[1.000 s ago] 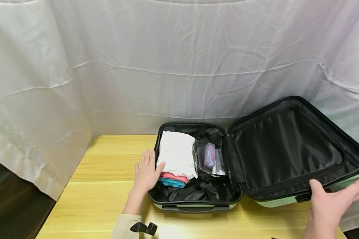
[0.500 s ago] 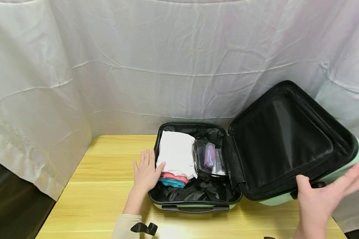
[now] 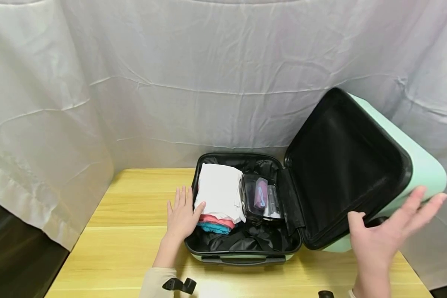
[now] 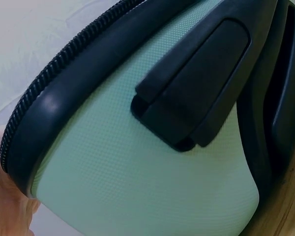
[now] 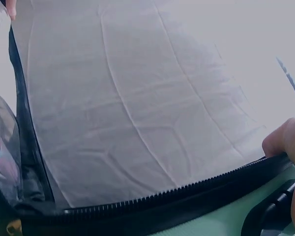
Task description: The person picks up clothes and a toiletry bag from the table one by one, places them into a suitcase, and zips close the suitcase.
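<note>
A mint-green suitcase (image 3: 242, 250) lies open, its lid (image 3: 342, 165) tilted up on the right. Folded white clothing (image 3: 219, 190) sits on coral (image 3: 223, 221) and blue clothing (image 3: 214, 227) in the base. Beside it, a clear pouch (image 3: 250, 190) holds a purple item (image 3: 261, 193) and a small bottle. My left hand (image 3: 181, 217) rests on the left rim, fingers extended. My right hand (image 3: 381, 238) holds the lid's near side, thumb over the zipper edge and fingers spread along the shell. In the right wrist view the thumb (image 5: 280, 140) presses the zipper rim.
The suitcase stands on a wooden table (image 3: 134, 240), with bare wood to its left and front. Pale curtains (image 3: 223, 91) hang close behind and at both sides. A black carry handle (image 4: 196, 83) projects from the suitcase's near side.
My right hand has raised the lid and brought it leftward, so it stands steeper and more of its green shell shows. The left hand and the packed clothing stay in place.
</note>
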A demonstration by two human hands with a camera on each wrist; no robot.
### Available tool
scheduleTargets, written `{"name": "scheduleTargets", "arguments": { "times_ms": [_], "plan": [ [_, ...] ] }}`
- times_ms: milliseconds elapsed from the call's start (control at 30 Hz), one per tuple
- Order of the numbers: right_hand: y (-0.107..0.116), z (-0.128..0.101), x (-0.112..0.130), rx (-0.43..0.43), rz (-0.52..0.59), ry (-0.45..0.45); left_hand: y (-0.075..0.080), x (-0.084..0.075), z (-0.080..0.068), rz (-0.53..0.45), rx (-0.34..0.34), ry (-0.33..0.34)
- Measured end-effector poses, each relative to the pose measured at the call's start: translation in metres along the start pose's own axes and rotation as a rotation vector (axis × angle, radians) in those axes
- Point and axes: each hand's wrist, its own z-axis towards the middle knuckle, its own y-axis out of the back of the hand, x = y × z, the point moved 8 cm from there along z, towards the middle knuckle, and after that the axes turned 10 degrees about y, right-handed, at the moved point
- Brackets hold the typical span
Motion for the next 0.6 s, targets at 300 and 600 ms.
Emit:
{"name": "scheduleTargets", "arguments": {
  "times_ms": [300, 600],
  "plan": [
    [-0.016, -0.008, 0.019, -0.038, 0.074, 0.140, -0.002, 0.001, 0.001, -0.009, -0.014, -0.007],
    [-0.040, -0.018, 0.045, 0.018, 0.076, 0.345, -0.002, 0.001, 0.000, -0.019, 0.001, 0.000]
  ]
}}
